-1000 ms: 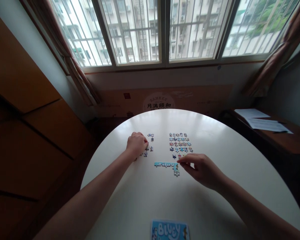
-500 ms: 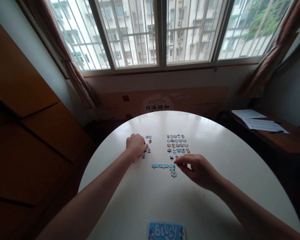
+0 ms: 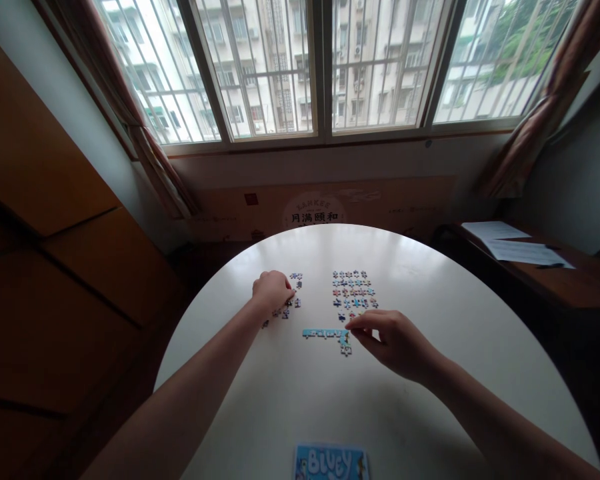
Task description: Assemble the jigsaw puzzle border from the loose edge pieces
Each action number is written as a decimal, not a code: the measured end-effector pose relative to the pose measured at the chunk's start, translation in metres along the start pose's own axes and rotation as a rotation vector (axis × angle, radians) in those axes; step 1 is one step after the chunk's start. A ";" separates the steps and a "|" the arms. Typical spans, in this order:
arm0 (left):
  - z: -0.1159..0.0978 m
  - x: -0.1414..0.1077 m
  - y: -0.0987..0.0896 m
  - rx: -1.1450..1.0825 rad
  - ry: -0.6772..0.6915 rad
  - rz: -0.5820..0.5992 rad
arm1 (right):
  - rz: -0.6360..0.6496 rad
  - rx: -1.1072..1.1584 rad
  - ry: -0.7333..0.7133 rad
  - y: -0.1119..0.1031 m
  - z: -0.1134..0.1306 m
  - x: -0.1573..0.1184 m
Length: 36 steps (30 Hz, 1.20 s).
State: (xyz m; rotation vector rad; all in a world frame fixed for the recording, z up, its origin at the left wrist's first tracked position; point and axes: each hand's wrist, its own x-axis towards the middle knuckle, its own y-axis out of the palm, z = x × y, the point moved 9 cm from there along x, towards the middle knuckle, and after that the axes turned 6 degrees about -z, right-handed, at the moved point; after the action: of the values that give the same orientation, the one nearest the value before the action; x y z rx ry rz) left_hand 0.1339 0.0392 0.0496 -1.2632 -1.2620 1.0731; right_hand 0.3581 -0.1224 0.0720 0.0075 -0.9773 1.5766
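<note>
Joined strip (image 3: 325, 333): one, on the white counter (image 3: 260, 413), taken as dial centre, 12 towards the window (image 3: 321, 73); a blue row with a short leg at its 3 o'clock end pointing to 6. Joining is, I judge, at an early stage.
Gridded pieces (image 3: 357, 303): loose, in rows at 1 o'clock, unjoined; by my reckoning most of what is left.
Scattered pieces (image 3: 285, 313): loose, at 10 o'clock, partly hidden from me; also left.
Left hand (image 3: 271, 290): at 10 o'clock, fingers curled over the scattered pieces; I cannot tell whether one is gripped.
Right hand (image 3: 395, 337): at 3 o'clock, fingertips at the strip's corner; touching or gripping, I cannot tell.
Obstruction: the hands themselves; the right masks part of the grid's nearest row.
Blue cover (image 3: 331, 463): lettered "BLUEY", 6 o'clock, cut off by my view.
Papers (image 3: 520, 252): 2 o'clock, off the counter, well apart.
</note>
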 end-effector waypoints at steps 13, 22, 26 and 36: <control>-0.004 -0.012 -0.010 -0.663 -0.001 0.229 | 0.020 0.003 -0.005 0.001 0.004 -0.001; -0.065 -0.095 0.010 -0.962 0.067 0.624 | 0.041 0.039 0.056 0.002 -0.004 -0.002; -0.073 -0.105 0.014 -0.950 0.112 0.653 | 0.083 0.050 0.069 0.010 -0.004 -0.005; -0.081 -0.110 0.028 -1.018 0.155 0.714 | 0.145 0.023 0.023 0.019 0.002 -0.008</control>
State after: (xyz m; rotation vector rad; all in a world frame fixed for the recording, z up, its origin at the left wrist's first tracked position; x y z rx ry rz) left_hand 0.2107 -0.0745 0.0230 -2.6553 -1.2918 0.7361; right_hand 0.3436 -0.1280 0.0582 -0.0670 -0.9594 1.7172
